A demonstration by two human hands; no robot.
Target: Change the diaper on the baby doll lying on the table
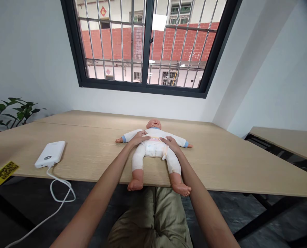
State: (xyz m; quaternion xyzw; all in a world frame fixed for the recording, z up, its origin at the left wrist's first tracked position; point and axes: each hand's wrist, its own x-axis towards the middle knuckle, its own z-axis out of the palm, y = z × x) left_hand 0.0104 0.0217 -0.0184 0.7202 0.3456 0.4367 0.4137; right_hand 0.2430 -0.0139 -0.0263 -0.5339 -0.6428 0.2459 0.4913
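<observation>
A baby doll [156, 134] lies on its back on the wooden table [91, 151], head toward the window, arms spread and feet at the front edge. It wears a white top with blue cuffs and a white diaper [154, 148]. My left hand [140, 137] is at the left side of the doll's waist, its fingers bent over the diaper's upper edge. My right hand [170, 142] does the same on the right side. Both hands look closed on the waist edge, though what lies under the fingertips is too small to make out. An orange-edged tab hangs near the doll's right-hand thigh in view.
A white power bank [50, 154] with a white cable [62, 201] lies at the table's left. A yellow tag [3, 175] shows at the left edge, below a plant [13, 112]. Another table [285, 137] stands at the right.
</observation>
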